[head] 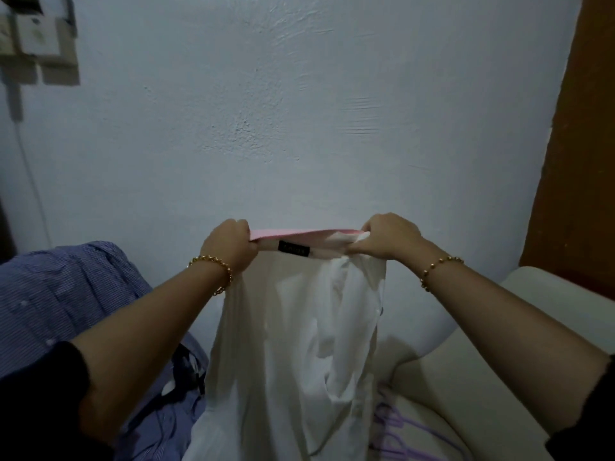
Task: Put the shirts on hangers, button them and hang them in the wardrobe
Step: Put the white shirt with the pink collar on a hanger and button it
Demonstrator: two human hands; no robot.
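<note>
Left hand [229, 242] and right hand [386, 236] each clench one collar end of the white shirt [293, 344], stretched taut between them. Its body hangs toward 6 o'clock below.

**White shirt held up by its collar**

Your left hand [231, 242] and right hand [387, 236] grip the white shirt [293, 344] at its pink-lined collar [301, 232]. A blue shirt [66, 294] lies left, purple hangers [399, 424] lower right.
</note>
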